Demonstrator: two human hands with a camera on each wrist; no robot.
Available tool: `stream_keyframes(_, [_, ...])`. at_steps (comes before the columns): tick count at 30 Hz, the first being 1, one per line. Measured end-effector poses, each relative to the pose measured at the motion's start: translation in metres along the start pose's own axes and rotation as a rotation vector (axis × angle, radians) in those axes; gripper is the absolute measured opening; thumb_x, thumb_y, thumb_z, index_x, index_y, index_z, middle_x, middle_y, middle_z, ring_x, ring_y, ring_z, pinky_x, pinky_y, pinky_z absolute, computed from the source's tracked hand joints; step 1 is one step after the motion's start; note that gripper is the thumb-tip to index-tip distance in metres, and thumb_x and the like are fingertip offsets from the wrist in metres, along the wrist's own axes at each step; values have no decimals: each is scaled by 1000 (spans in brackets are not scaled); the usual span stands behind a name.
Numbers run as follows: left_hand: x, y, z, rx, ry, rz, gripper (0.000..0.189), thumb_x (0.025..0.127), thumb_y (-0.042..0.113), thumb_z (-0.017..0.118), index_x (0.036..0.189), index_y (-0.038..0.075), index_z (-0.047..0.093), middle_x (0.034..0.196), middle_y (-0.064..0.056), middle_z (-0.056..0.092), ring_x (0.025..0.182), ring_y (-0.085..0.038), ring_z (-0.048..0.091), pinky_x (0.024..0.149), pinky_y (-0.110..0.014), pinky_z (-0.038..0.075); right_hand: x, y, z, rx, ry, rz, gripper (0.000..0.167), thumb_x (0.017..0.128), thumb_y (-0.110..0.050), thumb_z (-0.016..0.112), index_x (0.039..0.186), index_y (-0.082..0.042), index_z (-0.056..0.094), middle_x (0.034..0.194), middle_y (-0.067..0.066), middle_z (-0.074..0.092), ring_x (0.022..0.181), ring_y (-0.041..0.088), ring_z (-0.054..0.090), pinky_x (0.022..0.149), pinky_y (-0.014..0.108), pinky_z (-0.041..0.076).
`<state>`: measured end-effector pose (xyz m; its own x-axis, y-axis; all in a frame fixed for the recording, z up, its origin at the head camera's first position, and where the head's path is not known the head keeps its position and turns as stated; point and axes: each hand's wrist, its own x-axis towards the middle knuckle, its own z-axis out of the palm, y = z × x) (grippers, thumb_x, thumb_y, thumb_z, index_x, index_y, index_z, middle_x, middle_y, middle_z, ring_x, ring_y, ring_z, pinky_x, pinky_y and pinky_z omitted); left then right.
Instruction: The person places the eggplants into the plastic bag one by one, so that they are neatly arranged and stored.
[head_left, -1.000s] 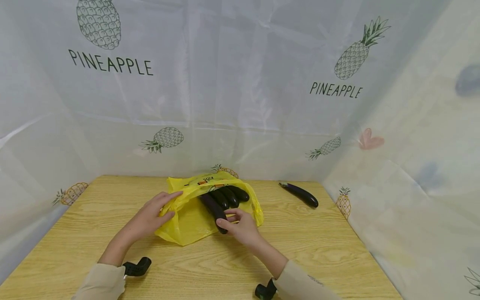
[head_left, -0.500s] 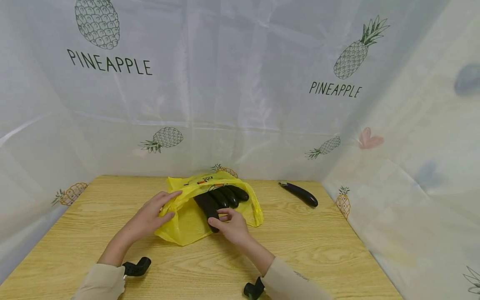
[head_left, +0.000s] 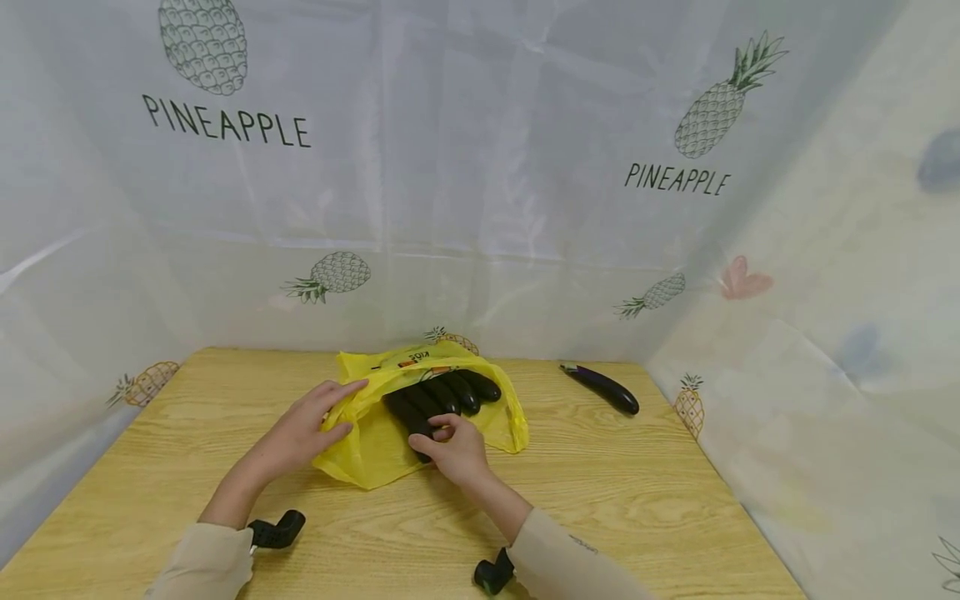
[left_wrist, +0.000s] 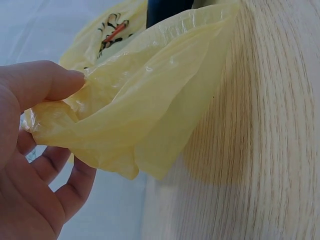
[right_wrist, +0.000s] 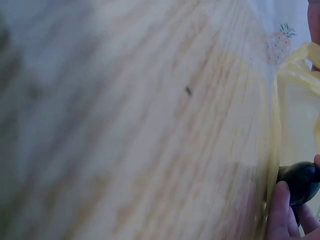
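Note:
A yellow plastic bag (head_left: 375, 461) lies on its side with its mouth toward me. My left hand (head_left: 303, 427) pinches the left edge of that mouth and keeps it raised; in the left wrist view the thin film (left_wrist: 130, 110) bunches between thumb and fingers. Near the mouth, my right hand (head_left: 459, 450) grips the near end of a dark eggplant (head_left: 406, 413), most of which lies inside the bag. Side by side with it, to the right, rest three other eggplants (head_left: 467, 395). The right wrist view shows the held eggplant's rounded end (right_wrist: 302, 181) between thumb and fingers.
One more eggplant (head_left: 600, 388) lies alone at the back right of the wooden table (head_left: 615, 500). A white curtain (head_left: 465, 183) printed with pineapples hangs behind the table and along its sides. Each wrist wears a black device (head_left: 276, 530).
My right hand has moved left with the eggplant, laying it closer to the other eggplants in the bag. The left hand stays at the bag's edge.

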<state>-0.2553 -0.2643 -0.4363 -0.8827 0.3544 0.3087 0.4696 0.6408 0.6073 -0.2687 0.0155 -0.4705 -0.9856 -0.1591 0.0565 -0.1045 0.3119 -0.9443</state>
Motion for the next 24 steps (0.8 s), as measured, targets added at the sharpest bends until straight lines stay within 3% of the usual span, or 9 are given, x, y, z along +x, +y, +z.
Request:
stream_keyframes(3, [1,0,0,1,3,3,66,103,6,70,163,13,45,145,-14,56,122,-32,59,96,-54,51,1,1,1,-45,6,-5,43,89,-22,89,124,-3,72,104,11,67,86,17,66,70,34,62])
stream_keyframes(11, [1,3,-1,25,0,4,64,103,8,71,162,13,46,139,-10,59,104,-20,57,87,-43,50,-2,-1,0,-135,-40,-4,44,89,-21,88,127,-7,71,109,6,69,97,18,64,74,34,59])
stream_keyframes(17, [0,4,0,34,0,4,64,103,9,71,162,13,47,136,-10,60,96,-18,55,83,-38,49,-1,-2,0,-171,-62,-38,46,87,-15,86,129,-5,70,108,6,70,96,17,63,76,32,56])
stream_keyframes(24, [0,7,-1,13,4,7,63,103,10,71,161,13,47,140,-12,59,109,-23,58,87,-44,51,4,-4,8,-191,-13,-56,44,87,-19,88,126,-5,72,104,6,71,91,13,63,76,28,55])
